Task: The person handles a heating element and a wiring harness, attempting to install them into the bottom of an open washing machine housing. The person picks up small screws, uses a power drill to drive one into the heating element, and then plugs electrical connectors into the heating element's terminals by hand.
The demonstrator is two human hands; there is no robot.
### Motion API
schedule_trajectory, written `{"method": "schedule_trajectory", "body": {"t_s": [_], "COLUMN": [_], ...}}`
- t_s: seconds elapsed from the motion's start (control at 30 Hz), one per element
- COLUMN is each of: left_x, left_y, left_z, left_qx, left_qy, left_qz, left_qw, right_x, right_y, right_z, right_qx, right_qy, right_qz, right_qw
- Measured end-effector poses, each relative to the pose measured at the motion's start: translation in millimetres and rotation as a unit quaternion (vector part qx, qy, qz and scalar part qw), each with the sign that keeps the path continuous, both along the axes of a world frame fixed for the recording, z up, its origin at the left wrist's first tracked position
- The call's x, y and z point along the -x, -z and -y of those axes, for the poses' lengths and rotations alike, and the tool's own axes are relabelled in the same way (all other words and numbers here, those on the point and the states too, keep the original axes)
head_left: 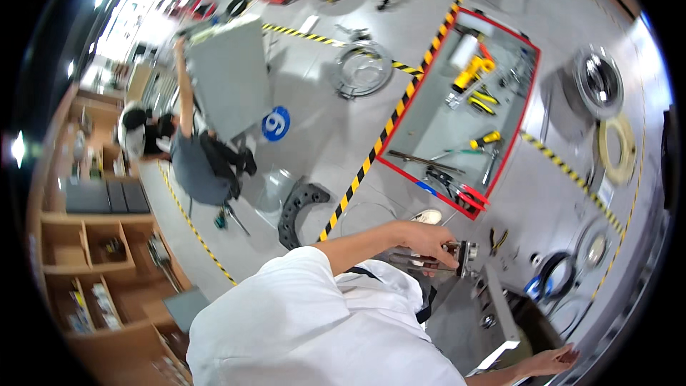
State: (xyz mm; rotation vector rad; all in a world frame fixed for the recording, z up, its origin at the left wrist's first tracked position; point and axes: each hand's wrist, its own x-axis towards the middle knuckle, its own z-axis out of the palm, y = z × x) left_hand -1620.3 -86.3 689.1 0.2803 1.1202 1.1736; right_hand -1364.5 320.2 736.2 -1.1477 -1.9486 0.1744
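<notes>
My left hand (pixel 429 241) reaches out from my white sleeve and is closed around a small metal tool (pixel 463 251) with a dark round end. It holds the tool at the top edge of a grey metal box (pixel 468 318) that stands in front of me. My right hand (pixel 554 359) is low at the right, fingers spread, resting by the box's white-edged corner (pixel 500 352) and holding nothing. Below my left hand a white shoe (pixel 429 216) shows on the floor.
A red-bordered grey mat (pixel 436 121) with several yellow-handled tools lies beyond yellow-black floor tape (pixel 371 154). Another person (pixel 200 161) crouches at the left, holding up a grey panel (pixel 229 71). A black curved part (pixel 296 207), metal rings, hose coils and wooden shelves (pixel 86 243) surround me.
</notes>
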Motion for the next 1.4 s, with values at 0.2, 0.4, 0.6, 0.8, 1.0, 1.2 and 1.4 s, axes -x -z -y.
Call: {"method": "schedule_trajectory", "body": {"t_s": [0.2,0.4,0.6,0.8,1.0,1.2,1.4], "left_x": [-55,-151,-274,-374,-365,-337,-329], "left_y": [-14,-26,-39,-40,-63,-42,-46], "left_z": [68,90,140,213,211,187,163], "left_qx": [0.028,0.031,0.156,0.32,0.347,0.262,0.187], "left_qy": [-0.168,-0.309,-0.311,-0.4,-0.389,-0.21,-0.052], "left_qz": [-0.055,-0.043,-0.024,-0.003,-0.004,-0.13,-0.146], "left_qw": [0.984,0.949,0.937,0.859,0.853,0.933,0.97], "right_x": [75,23,-64,-169,-258,-377,-445], "right_y": [-98,-102,-111,-115,-101,-84,-86], "right_z": [11,-53,-17,-49,-27,31,171], "right_qx": [-0.093,-0.144,-0.015,-0.018,-0.003,0.053,0.147], "right_qy": [-0.18,-0.202,-0.185,-0.157,-0.114,-0.012,0.06], "right_qz": [-0.121,-0.034,-0.029,0.011,-0.002,-0.05,-0.072], "right_qw": [0.972,0.968,0.982,0.987,0.994,0.997,0.985]}}
